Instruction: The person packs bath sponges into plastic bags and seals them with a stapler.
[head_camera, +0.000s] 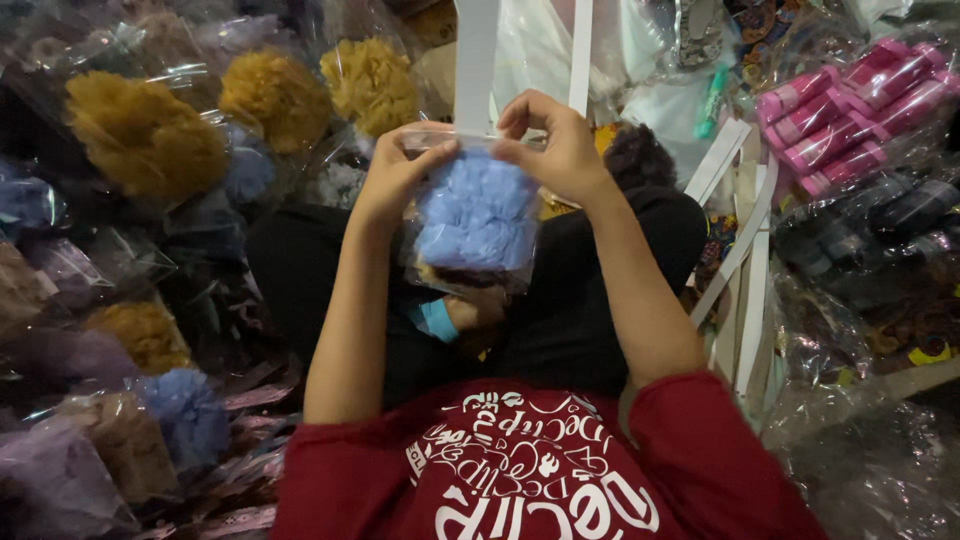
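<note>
left hand (395, 180): fingers pinched on the top left edge of the clear bag (470, 215), thumb side toward the middle.
right hand (560, 150): fingers curled over and nipping the top right edge of the same bag, near its mouth.
clear bag: held up between both hands at scene centre, above the lap; mouth at the far end, body hangs toward the near side.
blue pompom (478, 215): inside the clear bag, fills most of it; light blue, fluffy.
lap: black trousers (560, 320), legs crossed; red shirt (520, 470) with white print at the near edge.
blue band (438, 320): small, just under the bag, on the lap near a foot or hand part; cannot tell which.
white strips (476, 60): flat, upright, just beyond the hands; more white strips lean at the right of the lap.
yellow pompoms (145, 135): bagged, far left, three in a row running toward the centre.
pink tubes (850, 115): bundle in clear wrap, far right.
dark packets (880, 220): bagged, right side, nearer than the pink tubes.
mixed bagged pompoms (185, 415): near left pile; blue, mauve, tan, one more yellow.
desk: none in view; everything lies on the floor around the person.
</note>
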